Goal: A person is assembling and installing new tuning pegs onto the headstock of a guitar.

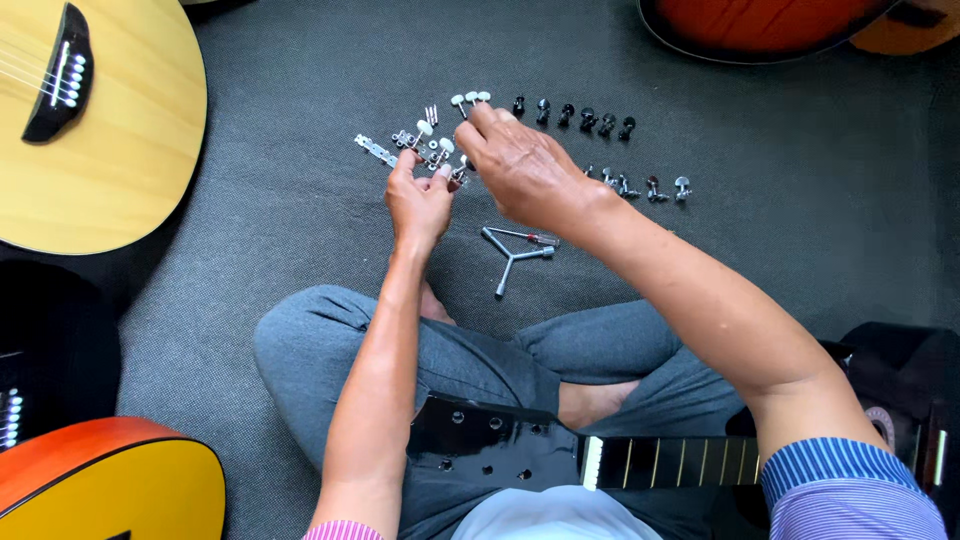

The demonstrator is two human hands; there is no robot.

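The left hand [420, 200] pinches a small chrome tuning machine with a cream-white button [447, 165] between thumb and fingertips, and the right hand [520, 165] curls over the same cluster of parts, its fingers closed on something at the top of the pile; exactly which piece it grips is hidden under the knuckles. The held part sits just above the dark grey carpet [780, 220], among the loose white-buttoned tuners and a flat chrome mounting strip [375, 150].

Beside them lies a row of black-buttoned tuning pegs [570, 113], and nearer the knees a few more small chrome tuners [650, 187]. A three-armed metal wrench [512, 256] rests on the carpet between the hands and the crossed legs. The glossy black guitar headstock with empty peg holes [490, 445] lies across the lap.

The risks look small but real. The parts are tiny and crowded, so a slip of either pinch could drop a piece into the carpet pile, where a screw or bushing would be hard to find. A sweeping sleeve or wrist could scatter the sorted rows and mix the white and black sets. The headstock is only balanced on the legs; leaning forward could tip it off. The yellow wooden acoustic guitar body [110, 150] lies near enough to be knocked.
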